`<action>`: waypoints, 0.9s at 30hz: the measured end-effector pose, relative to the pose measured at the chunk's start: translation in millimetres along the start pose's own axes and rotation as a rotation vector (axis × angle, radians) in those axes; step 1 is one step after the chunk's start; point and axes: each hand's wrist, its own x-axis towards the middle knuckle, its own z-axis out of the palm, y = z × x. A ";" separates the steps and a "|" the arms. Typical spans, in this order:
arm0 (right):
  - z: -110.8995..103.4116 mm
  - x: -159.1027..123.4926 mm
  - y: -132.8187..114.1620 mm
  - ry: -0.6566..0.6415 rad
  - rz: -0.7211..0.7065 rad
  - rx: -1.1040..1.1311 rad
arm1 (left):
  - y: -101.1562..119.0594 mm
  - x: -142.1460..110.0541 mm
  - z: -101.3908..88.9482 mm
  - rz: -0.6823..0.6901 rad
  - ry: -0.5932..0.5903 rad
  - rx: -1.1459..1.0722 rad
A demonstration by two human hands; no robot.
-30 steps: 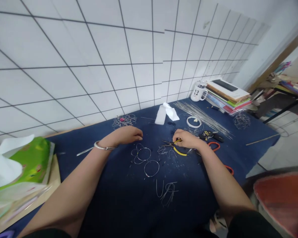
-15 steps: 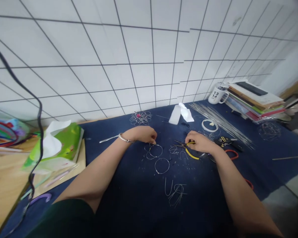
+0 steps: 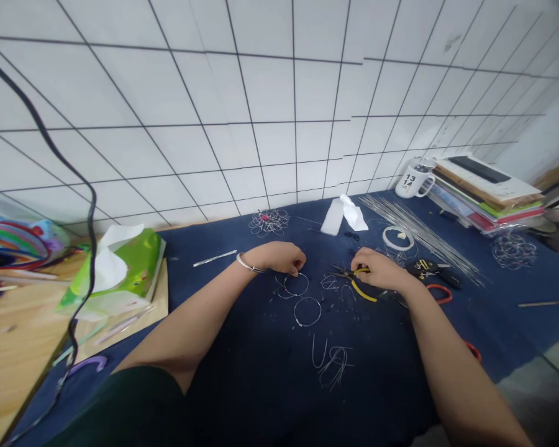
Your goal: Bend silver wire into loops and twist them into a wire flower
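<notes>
My left hand [image 3: 284,257], a bangle on its wrist, is closed in a pinch at the top of a thin wire ring [image 3: 307,286] with small beads on it. A second wire ring [image 3: 308,325] lies just below on the dark blue cloth [image 3: 256,372]. My right hand [image 3: 377,270] has its fingers closed on the yellow-handled pliers [image 3: 364,293]; their jaws point left, low over the cloth. Small bent wire pieces [image 3: 329,282] lie between the two hands. Nearer to me sit a U-shaped wire [image 3: 319,365] and a loose bundle of wires [image 3: 336,366].
Behind my right hand are a white spool [image 3: 384,238], long straight wires [image 3: 423,239] and black cutters [image 3: 431,272]. A mug [image 3: 410,182] and a stack of books [image 3: 489,192] stand at the back right. A tissue pack [image 3: 142,267] and a black cable [image 3: 92,230] are on the left.
The view has turned slightly left, so everything sits a little further right. Both hands keep nearly the same places and grips.
</notes>
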 end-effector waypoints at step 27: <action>0.8 -4.2 -0.8 0.033 -0.026 -0.061 | 9.3 17.5 25.4 -0.049 0.171 -0.626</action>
